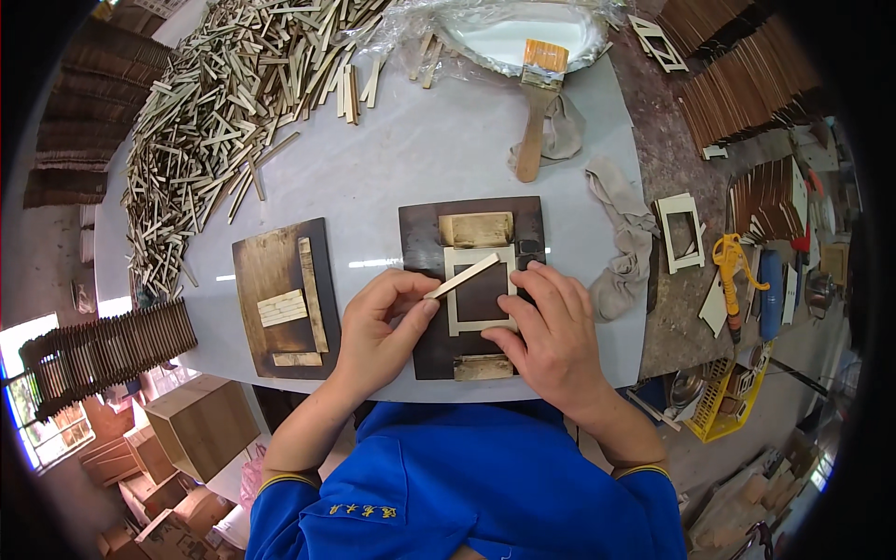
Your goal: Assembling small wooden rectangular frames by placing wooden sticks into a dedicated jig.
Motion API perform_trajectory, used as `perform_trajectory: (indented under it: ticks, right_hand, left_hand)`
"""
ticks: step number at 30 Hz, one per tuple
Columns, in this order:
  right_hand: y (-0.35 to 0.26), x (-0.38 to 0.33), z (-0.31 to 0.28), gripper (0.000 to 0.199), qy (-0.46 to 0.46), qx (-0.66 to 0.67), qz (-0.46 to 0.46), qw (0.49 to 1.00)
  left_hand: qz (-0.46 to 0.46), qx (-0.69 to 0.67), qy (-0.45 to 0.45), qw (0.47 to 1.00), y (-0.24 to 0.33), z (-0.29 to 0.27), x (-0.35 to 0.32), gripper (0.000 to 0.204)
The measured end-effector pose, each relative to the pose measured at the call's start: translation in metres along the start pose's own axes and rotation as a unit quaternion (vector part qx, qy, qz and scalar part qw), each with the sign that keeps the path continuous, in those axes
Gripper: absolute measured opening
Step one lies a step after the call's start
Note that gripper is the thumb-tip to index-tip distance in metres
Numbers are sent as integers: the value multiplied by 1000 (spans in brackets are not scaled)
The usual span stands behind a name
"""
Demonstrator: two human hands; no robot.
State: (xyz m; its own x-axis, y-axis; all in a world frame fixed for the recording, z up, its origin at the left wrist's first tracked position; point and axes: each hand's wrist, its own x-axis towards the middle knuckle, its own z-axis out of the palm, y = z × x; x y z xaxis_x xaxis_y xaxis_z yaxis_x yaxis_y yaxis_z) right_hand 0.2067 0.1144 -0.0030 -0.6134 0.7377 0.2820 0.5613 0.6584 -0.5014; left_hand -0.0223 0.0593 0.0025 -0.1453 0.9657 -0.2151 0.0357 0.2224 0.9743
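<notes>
In front of me lies a dark board (421, 353) with a wooden block (476, 230) fixed near its far edge and another block (483, 367) near its near edge. Between the blocks sits a small pale wooden frame (453, 317) with a rectangular opening. My left hand (387, 322) pinches one end of a thin wooden strip (471, 271) between thumb and finger, and the strip slants over the frame. From the right, my right hand (553, 327) grips the frame's right side with curled fingertips and thumb.
A second board (261, 257) with strips stands left. Loose wooden strips (215, 121) heap at far left. At the back, a brush (534, 121) leans by a basin of white liquid (504, 42). A grey cloth (621, 243) and yellow tool (733, 266) lie right.
</notes>
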Motion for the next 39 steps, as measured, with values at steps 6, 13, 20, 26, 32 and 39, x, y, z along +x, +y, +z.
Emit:
perform_trajectory:
  ticks: [6,13,20,26,32,39]
  right_hand:
    - [4,3,2,44,1,18,5,1000]
    - [7,1,4,59,27,21,6,999]
    - [9,5,4,70,65,-10,-2,998]
    - [12,12,-8,76,-15,-55,-3,998]
    - [15,22,-14,76,-76,-71,-4,995]
    - [25,31,-16,76,-121,-70,-2,990]
  left_hand:
    - [126,197,-28,972,13,3,16,18]
    - [165,226,-20,960,8,3,16,19]
    - [196,282,-21,939,9,5,19,21]
    - [242,349,16,905,5,7,28,23]
    - [247,384,46,889,-1,6,32,22]
    - [245,399,50,882,-1,4,39,22]
